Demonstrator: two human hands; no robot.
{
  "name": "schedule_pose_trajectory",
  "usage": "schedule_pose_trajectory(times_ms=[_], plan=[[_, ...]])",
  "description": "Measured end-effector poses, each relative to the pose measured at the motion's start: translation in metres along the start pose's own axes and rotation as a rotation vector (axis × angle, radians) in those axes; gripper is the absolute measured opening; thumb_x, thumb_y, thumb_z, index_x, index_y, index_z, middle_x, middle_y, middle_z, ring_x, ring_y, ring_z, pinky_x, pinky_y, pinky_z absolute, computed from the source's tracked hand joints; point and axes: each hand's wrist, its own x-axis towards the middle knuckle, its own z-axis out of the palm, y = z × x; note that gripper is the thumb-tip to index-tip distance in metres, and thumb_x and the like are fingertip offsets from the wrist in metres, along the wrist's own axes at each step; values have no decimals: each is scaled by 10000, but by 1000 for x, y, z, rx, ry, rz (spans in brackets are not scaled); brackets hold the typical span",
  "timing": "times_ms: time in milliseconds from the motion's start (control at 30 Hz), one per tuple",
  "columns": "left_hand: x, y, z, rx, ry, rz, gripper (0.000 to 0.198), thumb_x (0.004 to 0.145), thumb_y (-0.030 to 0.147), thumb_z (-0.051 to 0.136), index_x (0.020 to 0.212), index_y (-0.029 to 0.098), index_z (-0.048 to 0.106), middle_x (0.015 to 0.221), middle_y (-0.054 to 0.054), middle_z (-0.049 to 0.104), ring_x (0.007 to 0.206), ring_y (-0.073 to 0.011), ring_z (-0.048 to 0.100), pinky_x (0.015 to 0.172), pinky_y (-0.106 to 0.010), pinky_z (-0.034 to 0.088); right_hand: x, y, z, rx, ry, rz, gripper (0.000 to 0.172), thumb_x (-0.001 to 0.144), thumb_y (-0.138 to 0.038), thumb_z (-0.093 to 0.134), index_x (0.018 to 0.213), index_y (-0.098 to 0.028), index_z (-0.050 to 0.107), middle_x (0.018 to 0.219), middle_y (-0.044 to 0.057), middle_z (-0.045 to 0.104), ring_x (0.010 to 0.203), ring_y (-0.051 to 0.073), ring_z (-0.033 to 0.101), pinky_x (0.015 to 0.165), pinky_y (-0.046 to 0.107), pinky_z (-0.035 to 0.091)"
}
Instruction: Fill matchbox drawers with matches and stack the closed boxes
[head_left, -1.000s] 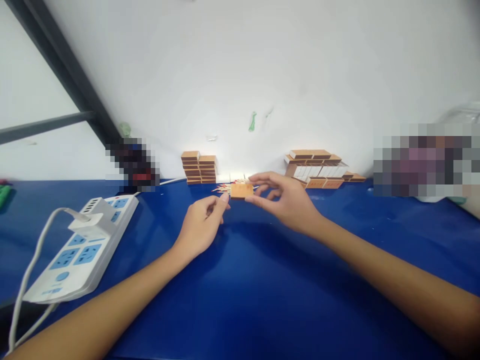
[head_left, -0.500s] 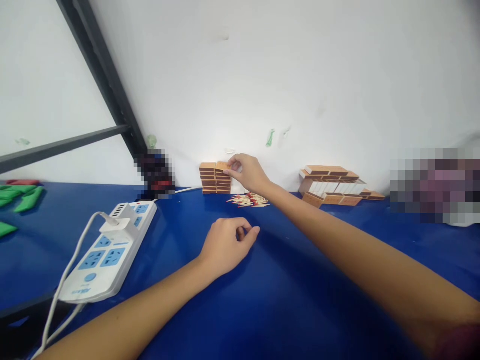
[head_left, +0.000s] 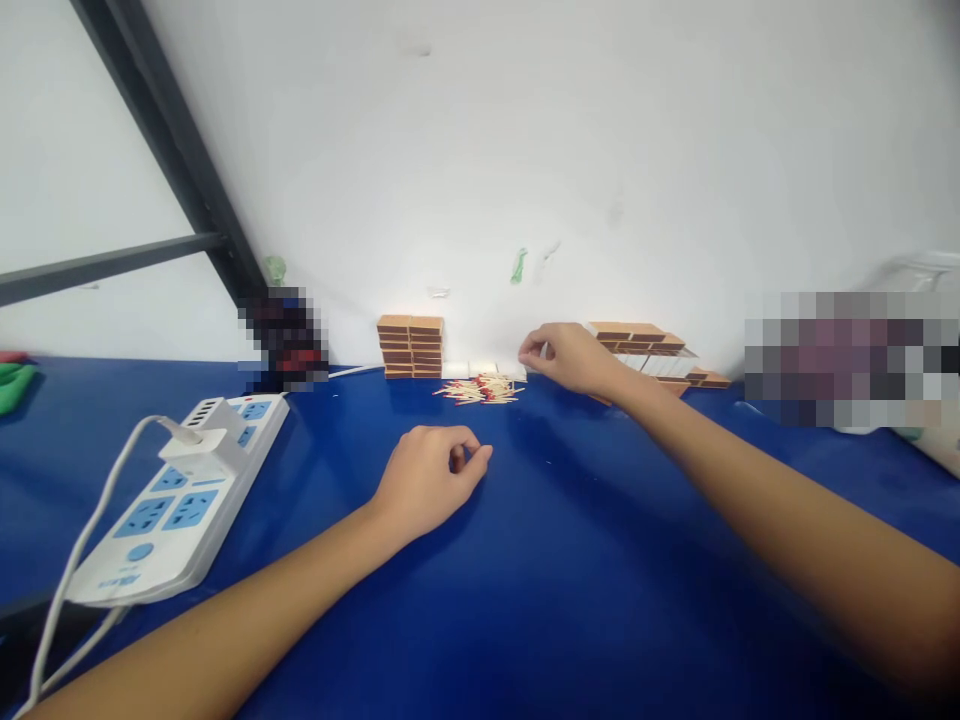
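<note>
My left hand (head_left: 431, 475) rests on the blue table with its fingers curled in and the thumb near the index finger; nothing shows in it. My right hand (head_left: 566, 355) hovers near the wall, fingers bent and tips drawn together, with nothing visible between them. Just left of its fingertips lie white matchbox trays (head_left: 484, 369) in a row against the wall. A loose pile of red-tipped matches (head_left: 484, 390) lies in front of them. Further left, brown matchboxes (head_left: 411, 347) are stacked in two columns side by side. My right hand and forearm partly cover another matchbox structure (head_left: 637, 333).
A white power strip (head_left: 187, 510) with a plugged-in charger and cable lies on the left of the blue table (head_left: 480, 610). A dark metal frame (head_left: 161, 130) slants along the left wall. Green pieces (head_left: 15, 385) lie at the far left. Blurred items stand at both sides.
My right hand has left the top of the matchbox stack and moved right, letting go of the upper box, which now lies level. My left hand keeps its pose. The view has shifted slightly right.
</note>
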Motion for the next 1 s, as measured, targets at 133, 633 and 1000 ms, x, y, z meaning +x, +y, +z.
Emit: schedule_pose_trajectory(times_ms=[133,633,1000], plan=[[1,-1,-1,22,7,12,294,965,395,601,771,213,727,644,12,672,584,-144,568,596,-278,360,-7,10,12,-70,-94,22,148,902,-214,668,984,-159,779,963,112,746,851,223,663,768,332,463],[4,-2,-3,81,30,31,272,960,377,615,777,219,738,648,29,681,592,-136,576,620,-294,384,2,8,25,-212,-136,8,132,963,-223,616,978,-157,729,1086,123,696,946,230,650,782,307,438],[4,-4,-5,127,52,-1,195,954,390,634,1024,238,733,798,26,704,719,-168,628,688,-324,470,-45,-22,-14,-208,-203,-98,200,1011,-234,535,973,-156,715,1054,122,660,852,210,616,735,310,414]])
